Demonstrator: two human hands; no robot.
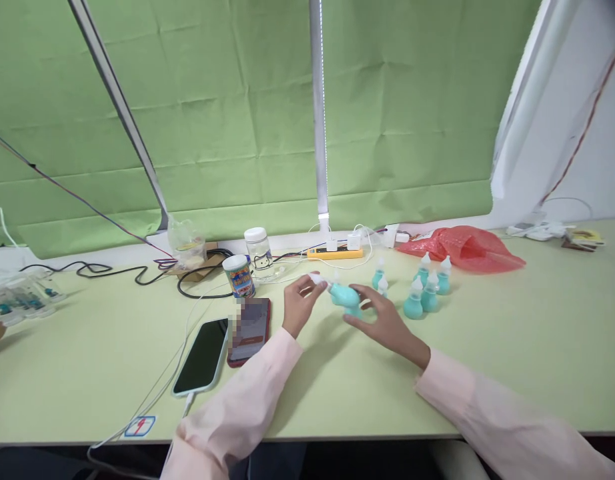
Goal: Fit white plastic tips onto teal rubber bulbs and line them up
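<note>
Above the middle of the table, my left hand (301,301) pinches a small whitish pointed tip (317,279) between thumb and fingers. That tip is at the narrow end of a teal squeeze bulb (344,297), tilted on its side and pointing left. My right hand (380,319) curls its thumb and fingers round the bulb's right end. Whether tip and bulb are joined is too small to tell. Just right of my hands stand several teal nasal aspirators (413,301) with clear pointed tips, upright. One of them (378,273) is partly behind my right hand.
Two phones (201,357) (250,333) lie left of my hands, with white cables. Behind them stand a printed can (239,277) and a clear jar (259,252). A yellow power strip (335,254) and red plastic bag (462,248) lie at the back. Clear containers (25,293) are far left.
</note>
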